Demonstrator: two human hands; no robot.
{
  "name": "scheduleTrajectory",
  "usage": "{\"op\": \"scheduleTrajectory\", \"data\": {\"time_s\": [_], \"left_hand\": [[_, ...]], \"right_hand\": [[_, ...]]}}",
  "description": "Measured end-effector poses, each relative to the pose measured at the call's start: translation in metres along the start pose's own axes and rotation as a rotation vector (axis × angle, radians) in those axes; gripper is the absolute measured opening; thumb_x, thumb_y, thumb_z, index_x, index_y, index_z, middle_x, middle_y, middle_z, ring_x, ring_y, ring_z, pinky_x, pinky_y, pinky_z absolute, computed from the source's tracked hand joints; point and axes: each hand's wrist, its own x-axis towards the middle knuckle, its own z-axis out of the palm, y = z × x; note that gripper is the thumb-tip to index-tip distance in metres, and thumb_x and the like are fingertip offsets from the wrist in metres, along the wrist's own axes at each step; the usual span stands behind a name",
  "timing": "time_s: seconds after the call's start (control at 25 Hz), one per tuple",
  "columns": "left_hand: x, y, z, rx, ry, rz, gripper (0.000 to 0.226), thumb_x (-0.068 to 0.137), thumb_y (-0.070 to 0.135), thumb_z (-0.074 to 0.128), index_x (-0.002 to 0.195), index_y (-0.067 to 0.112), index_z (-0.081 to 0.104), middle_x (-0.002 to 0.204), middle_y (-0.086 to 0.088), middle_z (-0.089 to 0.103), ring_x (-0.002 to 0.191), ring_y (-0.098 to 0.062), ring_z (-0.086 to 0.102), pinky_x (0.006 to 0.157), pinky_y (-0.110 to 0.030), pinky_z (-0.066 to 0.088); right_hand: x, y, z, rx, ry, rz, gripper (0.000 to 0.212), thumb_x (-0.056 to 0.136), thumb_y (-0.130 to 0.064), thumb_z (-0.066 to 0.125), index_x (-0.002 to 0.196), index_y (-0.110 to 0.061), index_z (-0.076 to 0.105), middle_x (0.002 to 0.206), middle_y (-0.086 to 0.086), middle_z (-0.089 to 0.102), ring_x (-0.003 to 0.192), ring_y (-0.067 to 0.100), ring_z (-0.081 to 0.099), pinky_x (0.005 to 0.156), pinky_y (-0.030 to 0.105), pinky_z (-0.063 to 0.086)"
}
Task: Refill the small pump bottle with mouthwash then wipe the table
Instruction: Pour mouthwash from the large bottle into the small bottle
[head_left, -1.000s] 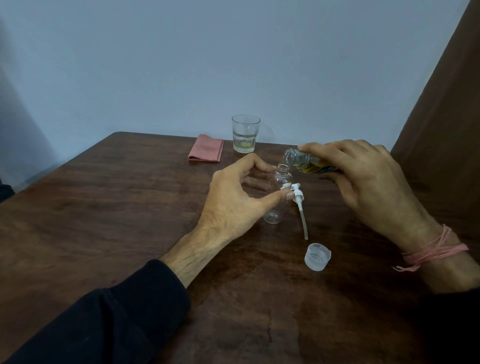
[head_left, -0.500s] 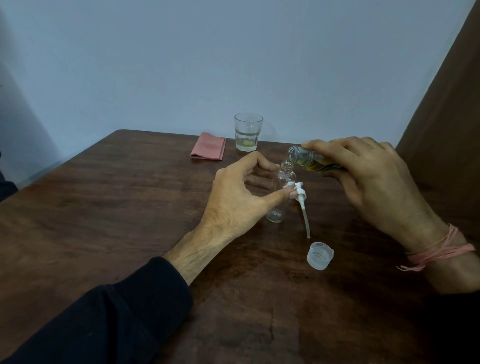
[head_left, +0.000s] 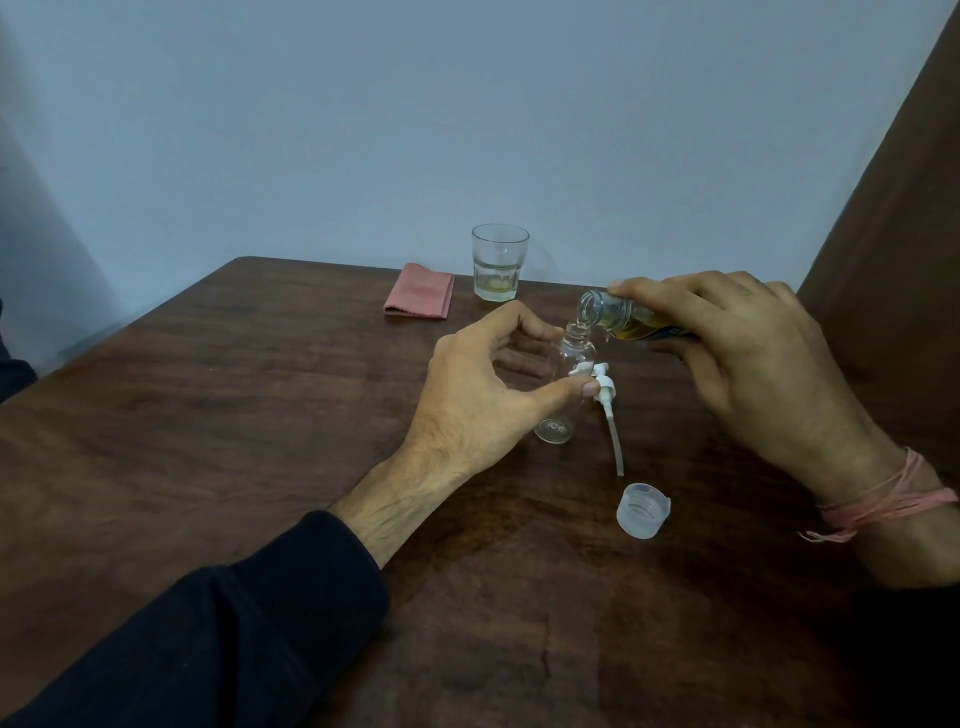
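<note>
A small clear pump bottle (head_left: 565, 384) stands upright on the brown wooden table (head_left: 260, 415), its neck uncovered. My left hand (head_left: 483, 389) curls around it, thumb and fingers holding its sides. My right hand (head_left: 727, 353) grips the mouthwash bottle (head_left: 618, 317), tilted almost level with its mouth just above the small bottle's neck; yellow liquid lies inside. The white pump head with its tube (head_left: 763, 410) lies on the table right of the small bottle. A clear screw cap (head_left: 641, 509) lies nearer me.
A folded pink cloth (head_left: 420, 297) lies at the table's far side. Beside it stands a drinking glass (head_left: 500, 262) with a little pale liquid. A brown panel (head_left: 893, 208) rises at the right. A blue-grey wall is behind the table.
The mouthwash bottle has tipped slightly further over the small bottle's neck. Both hands keep their hold; the view has shifted a little.
</note>
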Motion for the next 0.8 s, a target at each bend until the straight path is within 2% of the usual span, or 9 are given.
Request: {"op": "scheduleTrajectory", "data": {"time_s": [0.24, 0.56, 0.8], "left_hand": [[0.0003, 0.0001, 0.0007, 0.009, -0.001, -0.006, 0.046, 0.074, 0.042, 0.109, 0.104, 0.028, 0.077, 0.107, 0.012, 0.086, 0.093, -0.006, 0.085, 0.086, -0.036, 0.072], [0.0003, 0.0015, -0.0001, 0.014, -0.005, -0.008, 0.047, 0.074, 0.042, 0.109, 0.104, 0.028, 0.077, 0.106, 0.013, 0.086, 0.092, -0.005, 0.084, 0.085, -0.030, 0.071], [-0.0002, 0.0011, 0.0001, 0.018, -0.004, -0.016, 0.046, 0.074, 0.045, 0.109, 0.102, 0.031, 0.076, 0.108, 0.013, 0.085, 0.092, -0.007, 0.084, 0.086, -0.036, 0.071]], "right_hand": [[0.0001, 0.0007, -0.0011, 0.013, 0.005, -0.005, 0.067, 0.103, -0.009, 0.068, 0.161, -0.036, 0.052, 0.131, 0.001, 0.069, 0.117, 0.030, 0.063, 0.096, 0.047, 0.043], [0.0009, -0.0010, -0.0026, 0.023, 0.004, -0.008, 0.062, 0.104, -0.013, 0.065, 0.160, -0.035, 0.053, 0.130, 0.000, 0.069, 0.115, 0.029, 0.064, 0.095, 0.049, 0.045], [0.0005, -0.0020, -0.0020, 0.014, -0.003, -0.002, 0.063, 0.103, -0.013, 0.066, 0.160, -0.035, 0.053, 0.129, 0.000, 0.070, 0.115, 0.030, 0.063, 0.095, 0.049, 0.045]]}}
